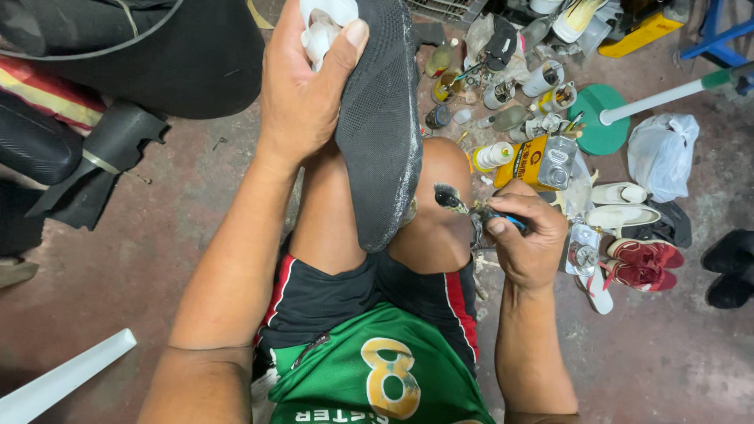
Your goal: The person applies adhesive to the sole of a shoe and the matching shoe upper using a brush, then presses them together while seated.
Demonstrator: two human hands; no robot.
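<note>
Left hand (302, 94) is clamped on the black shoe (381, 118), thumb pressed on its dark mesh sole side and fingers wrapped behind along with a white cloth (326, 23). I see the shoe standing heel-down between my knees, toe pointing away, with pale smears along its right edge. My right hand (528, 239) is closed around a small brush (463, 202), its dark bristle tip just beside the shoe's lower edge, over my right knee. Beyond that hand, on the stained floor (157, 235), stand a yellow tin (525, 161), a white bottle (493, 155) and a cluster of small jars. Further right lie white slip-on shoes (624, 206), red sneakers (644, 263), a white plastic bag (661, 153) and a green round stand base (598, 118).
</note>
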